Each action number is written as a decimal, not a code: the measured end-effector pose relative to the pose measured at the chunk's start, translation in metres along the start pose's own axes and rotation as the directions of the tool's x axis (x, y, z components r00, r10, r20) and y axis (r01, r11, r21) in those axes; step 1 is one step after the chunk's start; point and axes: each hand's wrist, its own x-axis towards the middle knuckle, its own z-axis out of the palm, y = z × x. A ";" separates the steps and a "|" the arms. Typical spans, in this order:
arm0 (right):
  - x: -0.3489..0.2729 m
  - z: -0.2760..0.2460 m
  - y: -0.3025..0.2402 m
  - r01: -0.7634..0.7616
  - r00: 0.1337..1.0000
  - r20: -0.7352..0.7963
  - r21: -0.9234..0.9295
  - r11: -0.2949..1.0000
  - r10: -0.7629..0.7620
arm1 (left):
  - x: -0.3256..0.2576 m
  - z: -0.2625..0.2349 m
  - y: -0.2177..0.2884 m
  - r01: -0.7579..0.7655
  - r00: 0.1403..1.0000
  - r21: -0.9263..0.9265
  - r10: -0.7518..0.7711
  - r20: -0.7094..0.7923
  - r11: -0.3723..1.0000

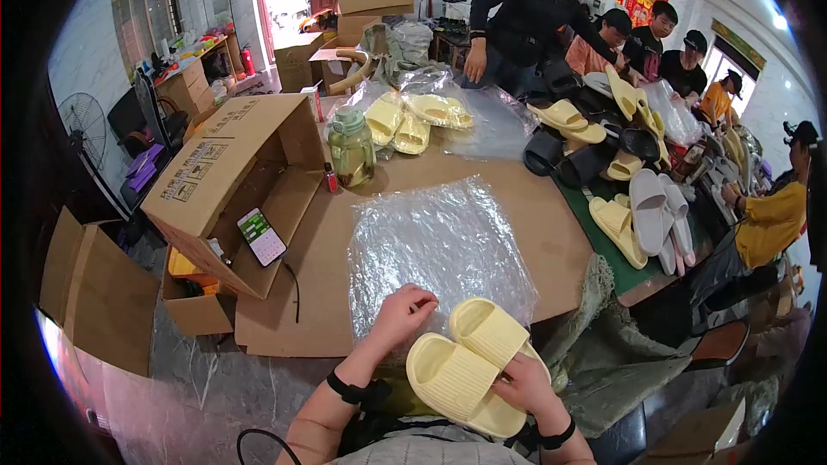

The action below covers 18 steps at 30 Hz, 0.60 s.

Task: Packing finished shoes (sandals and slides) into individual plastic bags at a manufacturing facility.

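Observation:
A pair of pale yellow slippers (457, 375) is gripped in my right hand (524, 386), side by side in front of my body. The fingers of that hand reach in at the strap of the slipper, partly hidden. My left hand (403, 314) is over the near edge of a clear plastic bag (439, 241), left of the slippers. Its thumb and fingers are pinched together; whatever may be between them is too small to make out. The bag lies flat and wrinkled on the cardboard-covered table (551, 267).
At left, an open cardboard box (228, 155) on its side holds a phone (261, 237). A green-lidded bottle (350, 146) stands beyond, near bagged yellow slippers (412, 133). Loose slippers (648, 207) pile up at right. A person in black (534, 17) and several others work there.

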 end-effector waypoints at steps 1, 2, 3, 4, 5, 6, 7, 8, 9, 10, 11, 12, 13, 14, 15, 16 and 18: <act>-0.001 0.002 0.003 0.003 1.000 0.000 -0.001 1.000 -0.003 | 0.001 -0.002 0.002 -0.001 1.000 0.000 0.001 -0.003 1.000; -0.002 0.004 0.009 -0.049 0.999 -0.006 -0.091 0.995 0.048 | 0.001 -0.006 0.005 -0.020 1.000 0.006 0.020 0.016 1.000; -0.002 0.005 0.013 -0.103 0.995 -0.019 -0.182 0.978 0.101 | 0.001 -0.008 0.011 -0.040 0.998 0.010 0.040 0.038 0.999; 0.000 0.006 0.015 -0.103 0.995 -0.020 -0.184 0.978 0.101 | 0.001 -0.008 0.016 -0.057 0.996 0.018 0.055 0.069 0.998; 0.002 0.005 0.016 -0.170 0.985 -0.020 -0.226 0.959 0.170 | 0.000 -0.007 0.020 -0.058 0.996 0.016 0.057 0.070 0.998; 0.004 0.006 0.016 -0.234 0.971 -0.022 -0.266 0.935 0.237 | -0.003 -0.005 0.024 -0.147 0.984 0.070 0.139 0.113 0.987; 0.008 0.007 0.015 -0.233 0.971 -0.021 -0.265 0.935 0.236 | -0.007 -0.003 0.029 -0.236 0.963 0.120 0.216 0.160 0.964; 0.013 0.010 0.011 -0.218 0.976 -0.061 -0.244 0.945 0.209 | -0.010 0.001 0.037 -0.244 0.955 0.171 0.205 0.215 0.955; 0.019 0.013 0.008 -0.201 0.978 -0.101 -0.224 0.954 0.183 | -0.014 0.006 0.041 -0.245 0.954 0.169 0.206 0.217 0.955; 0.026 0.017 0.004 -0.151 0.978 -0.173 -0.196 0.969 0.118 | -0.017 0.011 0.045 -0.328 0.933 0.192 0.285 0.219 0.925; 0.029 0.022 0.007 -0.154 0.977 -0.177 -0.198 0.968 0.120 | -0.020 0.016 0.051 -0.408 0.905 0.215 0.363 0.223 0.887; 0.034 0.028 0.016 -0.181 0.978 -0.151 -0.266 0.947 0.144 | -0.021 0.019 0.058 -0.449 0.884 0.207 0.400 0.241 0.869; 0.040 0.034 0.026 -0.203 0.977 -0.127 -0.332 0.921 0.170 | -0.023 0.021 0.063 -0.454 0.882 0.206 0.404 0.243 0.867; 0.046 0.041 0.034 -0.205 0.974 -0.162 -0.317 0.926 0.161 | -0.025 0.023 0.068 -0.479 0.863 0.136 0.437 0.252 0.867; 0.057 0.048 0.042 -0.204 0.974 -0.166 -0.316 0.927 0.158 | -0.028 0.024 0.071 -0.499 0.846 0.070 0.468 0.256 0.864; 0.073 0.054 0.046 -0.257 0.963 -0.169 -0.344 0.903 0.209 | -0.033 0.027 0.074 -0.514 0.843 0.051 0.493 0.216 0.856; 0.100 0.061 0.045 -0.302 0.952 -0.173 -0.367 0.880 0.254 | -0.042 0.024 0.082 -0.512 0.841 0.051 0.488 0.235 0.858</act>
